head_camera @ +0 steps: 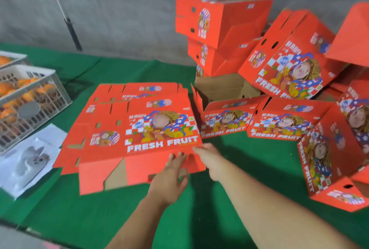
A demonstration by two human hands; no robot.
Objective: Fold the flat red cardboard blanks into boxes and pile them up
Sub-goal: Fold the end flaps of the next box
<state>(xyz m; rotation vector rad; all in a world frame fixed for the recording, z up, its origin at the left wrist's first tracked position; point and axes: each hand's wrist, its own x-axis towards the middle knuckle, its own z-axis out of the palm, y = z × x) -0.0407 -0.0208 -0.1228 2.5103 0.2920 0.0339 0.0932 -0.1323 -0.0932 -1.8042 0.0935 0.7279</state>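
A stack of flat red cardboard blanks (127, 129) printed "FRESH FRUIT" lies on the green table (229, 169). My left hand (171, 177) reaches the near right flap of the top blank, its fingers straight and spread, fingertips touching the flap's edge. My right hand (207, 155) is at the blank's right corner, fingers on or under its edge; the grip is unclear. Folded red boxes (223, 21) are piled at the back right, and others (279, 117) lie tumbled around an open box (221, 87) showing its brown inside.
Grey plastic crates of oranges (28, 97) stand at the left edge. White paper and a clear plastic bag (30, 161) lie in front of them. A grey wall with a dark pole (71, 29) runs behind the table.
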